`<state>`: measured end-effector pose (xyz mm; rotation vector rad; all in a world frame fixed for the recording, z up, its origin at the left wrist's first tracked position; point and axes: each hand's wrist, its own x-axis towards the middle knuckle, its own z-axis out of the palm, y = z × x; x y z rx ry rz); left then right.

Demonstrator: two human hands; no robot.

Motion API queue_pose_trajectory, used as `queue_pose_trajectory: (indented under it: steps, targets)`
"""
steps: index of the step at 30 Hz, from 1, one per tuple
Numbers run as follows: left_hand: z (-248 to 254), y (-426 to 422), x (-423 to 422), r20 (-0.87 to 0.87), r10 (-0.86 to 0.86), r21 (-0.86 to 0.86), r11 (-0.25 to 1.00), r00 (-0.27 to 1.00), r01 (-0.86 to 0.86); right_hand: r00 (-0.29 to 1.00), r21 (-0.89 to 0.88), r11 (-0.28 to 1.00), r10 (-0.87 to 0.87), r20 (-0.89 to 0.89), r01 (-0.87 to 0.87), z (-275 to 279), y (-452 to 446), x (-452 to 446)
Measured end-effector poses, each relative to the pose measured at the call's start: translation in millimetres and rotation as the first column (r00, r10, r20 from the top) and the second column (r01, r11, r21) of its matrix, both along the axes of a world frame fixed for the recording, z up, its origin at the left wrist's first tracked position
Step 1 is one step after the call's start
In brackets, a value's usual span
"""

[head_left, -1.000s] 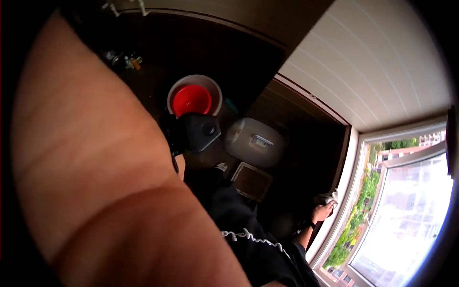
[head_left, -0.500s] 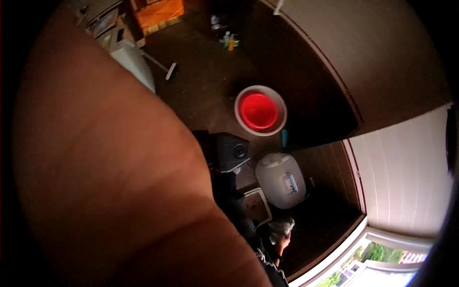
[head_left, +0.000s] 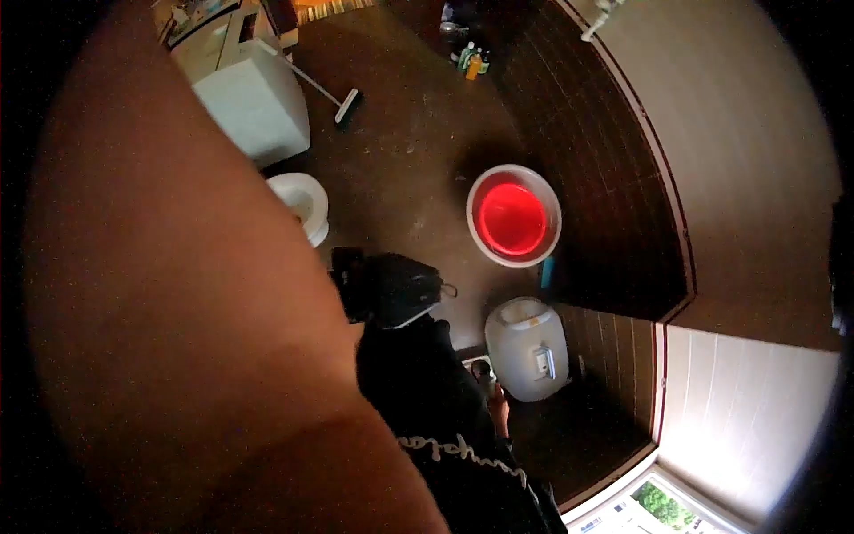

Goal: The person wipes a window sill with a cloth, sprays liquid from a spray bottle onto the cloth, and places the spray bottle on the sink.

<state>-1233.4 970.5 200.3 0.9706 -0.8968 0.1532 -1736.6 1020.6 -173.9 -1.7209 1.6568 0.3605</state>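
Note:
My right hand (head_left: 500, 411) is small and low in the view, beside the dark clothing (head_left: 418, 374) with white lettering. Its fingers are closed around a crumpled grey cloth (head_left: 485, 377), partly hidden and dark, over a pale-rimmed tray. The translucent lidded container (head_left: 527, 356) stands just right of this hand. A large, close stretch of bare skin, seemingly my left arm, fills the left side; my left hand does not show.
A red basin (head_left: 512, 219) sits inside a pale tub, with a blue object (head_left: 547, 272) beside it. Further off are bottles (head_left: 473, 62), a long-handled brush (head_left: 348, 108), a white appliance (head_left: 258, 102) and a toilet (head_left: 307, 206). A window (head_left: 654, 507) is at the lower right.
The view has swung, bringing the toilet, appliance and brush into sight while most of the window left. My right hand moved with the cloth from the window ledge down beside the lidded container.

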Motion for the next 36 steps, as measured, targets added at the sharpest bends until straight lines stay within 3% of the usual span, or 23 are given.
queue_pose_trajectory:
  steps: [2,3,5,9,10,12,13,15,16,17,19,22,24,26,27,28,29,30,32,36]
  targets:
    - [-5.8,-9.2,12.4,-0.016,0.027,0.040,0.999,0.999,-0.027,0.967,-0.215,0.972,0.143,0.209,-0.097,1.0,-30.7,18.8]
    - [-10.1,-11.8,20.2,-0.023,0.046,0.065,0.997,0.999,-0.044,0.950,-0.298,0.929,0.274,0.148,-0.221,-7.7,-50.6,32.5]
    - [-17.9,-12.7,34.6,-0.064,0.099,0.149,0.985,0.993,-0.089,0.924,-0.285,0.920,0.330,0.191,-0.270,-14.4,-91.6,53.3]
    - [-41.8,-18.9,58.4,-0.164,0.206,0.396,0.909,0.965,-0.127,0.834,-0.100,0.978,0.206,0.511,-0.180,4.1,-184.1,110.0]
    - [-49.6,-21.7,64.4,-0.178,0.228,0.472,0.874,0.957,-0.120,0.816,-0.158,0.967,0.254,0.519,-0.200,5.0,-202.9,122.0]
    - [-69.8,-29.7,77.7,-0.184,0.264,0.625,0.775,0.947,-0.095,0.801,-0.457,0.830,0.495,0.337,-0.320,3.0,-234.4,141.0]
    - [-79.2,-35.6,84.8,-0.165,0.278,0.703,0.706,0.946,-0.085,0.740,-0.607,0.700,0.622,0.257,-0.377,-2.5,-254.1,150.9]
    - [-93.2,-45.2,97.3,-0.102,0.275,0.838,0.541,0.956,-0.066,0.691,-0.633,0.665,0.670,0.271,-0.397,1.3,-287.9,176.5]
    - [-101.7,-54.3,102.4,-0.049,0.254,0.897,0.437,0.966,-0.069,0.808,-0.330,0.843,0.517,0.283,-0.424,19.2,-311.9,200.3]
    - [-109.9,-62.1,108.6,-0.003,0.220,0.942,0.327,0.976,-0.070,0.910,-0.021,0.924,0.379,0.170,-0.381,39.6,-335.7,226.0]
    - [-124.8,-81.2,119.0,0.089,0.106,0.990,0.100,0.990,-0.100,0.857,-0.051,0.874,0.483,0.177,-0.483,100.9,-365.6,289.5]
    - [-143.4,-113.1,130.2,0.124,-0.133,0.969,-0.198,0.983,-0.149,0.612,-0.352,0.757,0.653,0.446,-0.551,96.3,-415.5,336.8]
    - [-143.4,-138.9,132.3,0.039,-0.250,0.932,-0.341,0.967,-0.126,0.673,-0.161,0.759,0.639,0.373,-0.631,138.0,-442.1,393.2]
    - [-116.7,-171.2,128.6,-0.299,-0.142,0.832,-0.522,0.943,0.185,0.654,-0.080,0.810,0.524,0.546,-0.582,162.3,-461.1,443.3]
    - [-132.6,-174.7,127.4,-0.299,-0.123,0.834,-0.515,0.946,0.196,0.445,-0.321,0.667,0.711,0.545,-0.673,159.6,-474.8,466.5]
    - [-163.5,-188.0,124.1,-0.109,-0.158,0.968,-0.243,0.981,0.068,0.205,-0.549,0.479,0.850,0.486,-0.685,155.6,-495.5,490.5]
    - [-180.4,-193.5,126.1,0.091,-0.136,0.995,0.055,0.987,-0.084,0.260,-0.441,0.506,0.822,0.506,-0.742,161.6,-499.6,516.5]
    - [-177.1,-200.7,132.6,0.095,-0.109,0.994,0.058,0.989,-0.089,0.236,-0.446,0.484,0.831,0.503,-0.753,161.0,-502.0,543.4]
    - [-163.5,-218.3,149.1,-0.116,0.048,0.980,0.166,0.992,0.106,-0.032,-0.535,0.448,0.745,0.666,-0.717,157.4,-501.8,595.8]
    - [-156.9,-228.2,206.6,-0.190,0.221,0.977,0.142,0.957,0.161,-0.129,-0.522,0.337,0.734,0.667,-0.783,193.0,-459.1,696.8]
